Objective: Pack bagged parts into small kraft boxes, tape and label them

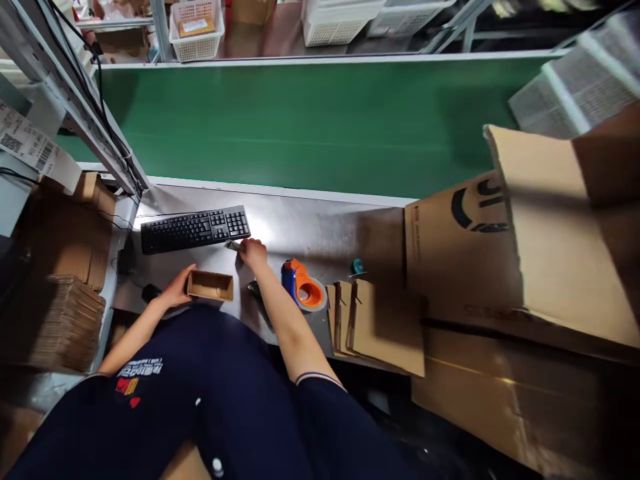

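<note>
My left hand [179, 288] grips the left end of a small open cardboard box [210, 298], whose open side faces up. Nothing shows inside it. Just right of the box, my right hand [253, 254] is closed around a small greyish item [233, 246], too small to name, by the lower right corner of a black keyboard [195, 229]. An orange and blue tape dispenser [303, 288] with a tape roll lies to the right of my right forearm. A dark object beneath that forearm is partly hidden.
Flat folded cardboard pieces [387, 323] lie right of the dispenser, near a small teal item [357, 267]. A large open carton [450, 267] stands at the right. Beyond the metal table [310, 213] runs a green conveyor belt [300, 127]. Stacked cardboard [70, 320] and a metal post [95, 107] border the left.
</note>
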A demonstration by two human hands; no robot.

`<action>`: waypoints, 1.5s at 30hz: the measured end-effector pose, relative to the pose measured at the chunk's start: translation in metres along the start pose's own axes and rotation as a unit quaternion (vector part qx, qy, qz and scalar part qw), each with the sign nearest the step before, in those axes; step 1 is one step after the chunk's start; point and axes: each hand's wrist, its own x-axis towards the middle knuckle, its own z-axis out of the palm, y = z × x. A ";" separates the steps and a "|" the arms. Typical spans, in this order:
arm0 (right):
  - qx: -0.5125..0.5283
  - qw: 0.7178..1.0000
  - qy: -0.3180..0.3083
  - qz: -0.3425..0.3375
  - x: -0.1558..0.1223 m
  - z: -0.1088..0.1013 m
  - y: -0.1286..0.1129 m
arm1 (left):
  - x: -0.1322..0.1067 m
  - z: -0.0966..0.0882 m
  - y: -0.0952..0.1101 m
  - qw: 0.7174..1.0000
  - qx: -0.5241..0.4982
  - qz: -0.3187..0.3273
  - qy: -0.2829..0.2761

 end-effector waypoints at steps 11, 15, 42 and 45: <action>0.102 0.981 0.013 -0.164 -0.151 0.008 -0.016 | 0.009 -0.005 0.029 0.999 -0.005 -0.016 -0.028; 0.268 0.963 -0.002 0.002 -0.169 0.020 0.011 | -0.007 -0.020 0.024 0.993 -0.039 -0.054 -0.097; 0.120 0.966 -0.135 -0.185 -0.170 0.021 0.030 | -0.018 -0.004 0.034 0.998 -0.025 -0.049 -0.030; 0.233 0.967 -0.085 -0.064 -0.173 0.049 0.024 | -0.015 0.019 0.028 0.987 -0.101 -0.090 0.081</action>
